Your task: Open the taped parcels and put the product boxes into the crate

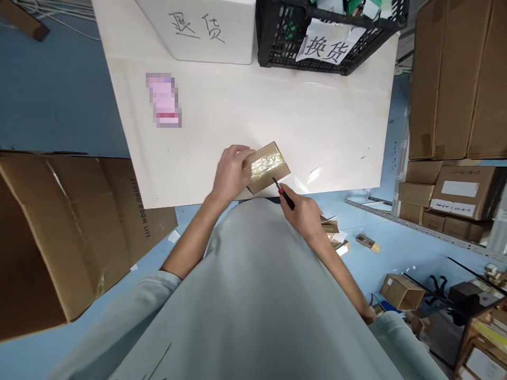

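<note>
A small brown cardboard box (259,183) rests at the near edge of the white table, with shiny clear tape (266,164) across its upper face. My left hand (234,171) grips its left end, fingers bent over the top. In my right hand (303,211) is a screwdriver (287,198) with a black and red handle. Its thin metal tip points up and left and meets or nearly meets the box's near side; exact contact I cannot tell.
Along the table's (222,105) far side stand a white bin (214,45) and a black crate (277,42) with a paper label. A blurred pink item (164,100) lies left. Large cartons flank the table at left (111,211) and right (447,79). Cardboard scraps (335,237) litter the floor.
</note>
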A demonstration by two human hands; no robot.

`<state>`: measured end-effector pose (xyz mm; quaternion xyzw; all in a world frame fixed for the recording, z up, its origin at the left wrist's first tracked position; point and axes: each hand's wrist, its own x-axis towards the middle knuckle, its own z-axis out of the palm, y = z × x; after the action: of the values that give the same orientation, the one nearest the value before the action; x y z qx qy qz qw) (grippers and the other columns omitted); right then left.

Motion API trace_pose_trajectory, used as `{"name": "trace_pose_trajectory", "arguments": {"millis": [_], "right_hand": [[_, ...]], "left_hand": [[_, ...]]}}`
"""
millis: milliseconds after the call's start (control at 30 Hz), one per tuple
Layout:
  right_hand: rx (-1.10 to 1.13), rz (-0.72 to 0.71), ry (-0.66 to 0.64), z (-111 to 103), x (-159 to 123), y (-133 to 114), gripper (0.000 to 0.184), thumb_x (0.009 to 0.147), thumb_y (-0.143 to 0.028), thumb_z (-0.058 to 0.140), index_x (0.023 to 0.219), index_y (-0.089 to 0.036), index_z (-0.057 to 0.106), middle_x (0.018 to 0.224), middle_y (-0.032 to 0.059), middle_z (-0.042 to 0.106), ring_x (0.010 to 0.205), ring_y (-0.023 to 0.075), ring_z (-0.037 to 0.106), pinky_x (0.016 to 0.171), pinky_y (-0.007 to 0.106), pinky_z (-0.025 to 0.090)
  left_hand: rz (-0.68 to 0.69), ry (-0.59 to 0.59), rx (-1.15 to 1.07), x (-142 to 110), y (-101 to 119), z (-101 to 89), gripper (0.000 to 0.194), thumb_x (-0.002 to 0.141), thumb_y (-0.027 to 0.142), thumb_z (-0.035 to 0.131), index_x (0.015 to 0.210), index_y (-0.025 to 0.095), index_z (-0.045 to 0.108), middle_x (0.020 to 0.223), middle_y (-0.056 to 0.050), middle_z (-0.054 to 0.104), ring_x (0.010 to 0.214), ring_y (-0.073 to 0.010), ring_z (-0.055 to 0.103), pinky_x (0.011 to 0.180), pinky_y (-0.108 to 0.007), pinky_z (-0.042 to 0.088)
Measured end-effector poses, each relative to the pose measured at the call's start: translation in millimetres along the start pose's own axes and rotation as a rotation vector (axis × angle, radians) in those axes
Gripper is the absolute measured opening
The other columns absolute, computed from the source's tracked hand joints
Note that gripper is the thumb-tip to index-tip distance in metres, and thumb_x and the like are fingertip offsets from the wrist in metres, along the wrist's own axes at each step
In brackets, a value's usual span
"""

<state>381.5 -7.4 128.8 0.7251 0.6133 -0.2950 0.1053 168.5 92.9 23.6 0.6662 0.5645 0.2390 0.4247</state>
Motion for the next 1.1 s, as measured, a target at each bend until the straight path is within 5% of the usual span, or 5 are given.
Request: {"name": "trace_pose_trajectory", "arguments": {"millis": [100, 200, 500, 1100], "right_hand": [[0.061, 0.028, 0.109, -6.3, 8.8, 16.6, 0.052, 0.117, -0.042, 0.048, 0.164, -0.032, 0.067, 0.113, 0.0059, 0.09, 0.096, 0.029, 0.084, 0.076, 0.03, 0.057], [0.085, 0.011, 0.157, -13.1, 22.6, 23.1, 0.051, 0.118, -0.04, 0.046, 0.164, -0.03, 0.066, 0.112, 0.007, 0.089, 0.096, 0.0297, 0.083, 0.081, 0.033, 0.058], [-0.088, -0.069, 0.058, -26.6, 64.4, 8.6, 0.049, 0.12, -0.03, 0.043, 0.163, -0.023, 0.066, 0.13, 0.0154, 0.079, 0.11, 0.0309, 0.077, 0.089, 0.034, 0.055], [-0.4, 0.128, -0.08, -34.0, 60.1, -32.8, 0.048, 0.122, -0.028, 0.031, 0.161, -0.021, 0.057, 0.119, 0.0201, 0.083, 0.112, 0.0337, 0.08, 0.092, 0.039, 0.057]], "left_hand": [[0.092, -0.003, 0.059, 0.3, 20.9, 33.5, 0.039, 0.109, 0.049, 0.068, 0.144, 0.032, 0.073, 0.167, -0.01, 0.063, 0.17, -0.04, 0.042, 0.144, -0.069, 0.024], [0.102, 0.0, 0.06, 0.5, 27.6, 61.0, 0.04, 0.112, 0.055, 0.062, 0.144, 0.032, 0.071, 0.172, -0.01, 0.06, 0.172, -0.0391, 0.041, 0.146, -0.071, 0.014], [0.091, 0.027, 0.02, -3.9, 18.8, 72.1, 0.037, 0.115, 0.053, 0.056, 0.14, 0.033, 0.075, 0.173, -0.008, 0.061, 0.17, -0.0352, 0.046, 0.147, -0.068, 0.016], [0.216, 0.167, 0.083, -8.9, 1.8, 91.0, 0.045, 0.121, 0.048, 0.044, 0.148, 0.029, 0.074, 0.169, -0.012, 0.065, 0.162, -0.0366, 0.057, 0.135, -0.063, 0.042]]}}
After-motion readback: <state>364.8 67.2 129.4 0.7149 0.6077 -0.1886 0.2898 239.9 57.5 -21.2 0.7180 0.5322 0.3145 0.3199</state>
